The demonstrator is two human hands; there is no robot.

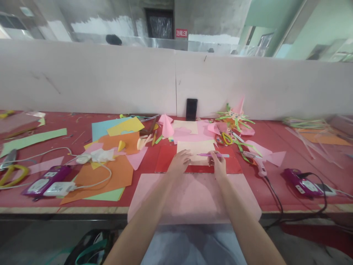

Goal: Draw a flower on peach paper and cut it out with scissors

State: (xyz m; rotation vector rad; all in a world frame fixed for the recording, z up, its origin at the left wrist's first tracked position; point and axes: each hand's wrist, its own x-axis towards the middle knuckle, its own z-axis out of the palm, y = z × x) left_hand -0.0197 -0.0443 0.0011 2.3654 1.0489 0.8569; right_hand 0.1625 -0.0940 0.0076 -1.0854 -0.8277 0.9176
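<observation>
A cream sheet of paper lies on a red sheet in front of me. My left hand rests on the cream sheet's left side, its fingers stretched out and holding nothing. At the sheet's right edge, my right hand is closed around a purple pen. The pen lies nearly level, its tip pointing left over the paper. Under my forearms a large pink sheet reaches over the table's front edge.
Orange paper and other coloured sheets are piled left, with a white cable across them. Yellow-handled scissors, a glue gun and a purple power strip lie right. A phone leans against the white partition.
</observation>
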